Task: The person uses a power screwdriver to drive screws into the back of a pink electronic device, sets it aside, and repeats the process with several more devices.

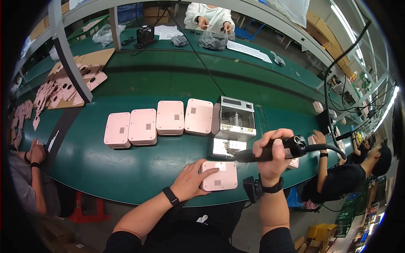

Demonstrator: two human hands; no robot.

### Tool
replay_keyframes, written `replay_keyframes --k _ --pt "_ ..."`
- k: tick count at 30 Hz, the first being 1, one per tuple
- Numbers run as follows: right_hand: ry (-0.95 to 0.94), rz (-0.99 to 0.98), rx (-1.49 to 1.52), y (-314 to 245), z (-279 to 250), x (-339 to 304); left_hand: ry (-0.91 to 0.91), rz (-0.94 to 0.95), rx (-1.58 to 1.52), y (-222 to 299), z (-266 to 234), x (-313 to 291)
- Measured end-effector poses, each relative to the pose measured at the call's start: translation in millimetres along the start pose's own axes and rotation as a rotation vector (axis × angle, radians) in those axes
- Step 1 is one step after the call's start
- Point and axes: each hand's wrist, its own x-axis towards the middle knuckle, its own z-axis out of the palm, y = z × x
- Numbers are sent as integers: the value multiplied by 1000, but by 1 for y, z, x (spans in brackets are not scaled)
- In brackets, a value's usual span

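My left hand (190, 180) is closed on a pink box (227, 180) near the table's front edge, its thumb lying over the top face. The box has a small vent grille, corner holes and a white label partly under the thumb. My right hand (275, 154) is wrapped round a black electric screwdriver (298, 146), held nearly level with its cable running off to the right. The screwdriver's tapered end points left, at the front of a silver screw feeder (237, 119) with a clear window. Whether its tip touches the feeder, I cannot tell.
Several similar pink boxes (170, 118) stand in a row left of the feeder. Pink flat panels (67, 86) lie on cardboard at the far left. Co-workers sit at left and right; another person (211, 19) handles a plastic bag across the table. A black cable (329, 80) hangs at right.
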Motion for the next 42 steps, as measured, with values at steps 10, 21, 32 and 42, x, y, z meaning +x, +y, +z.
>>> replay_keyframes --k 10,21,32,42 --pt "-17 52 -160 6 -4 17 -51 39 -34 9 16 19" --pt "-109 115 30 -3 17 -8 -45 43 -44 10 14 21" --pt "-144 192 19 15 21 -8 7 60 -61 10 15 22" --pt "-182 221 79 15 24 -20 -27 24 -120 7 16 23"
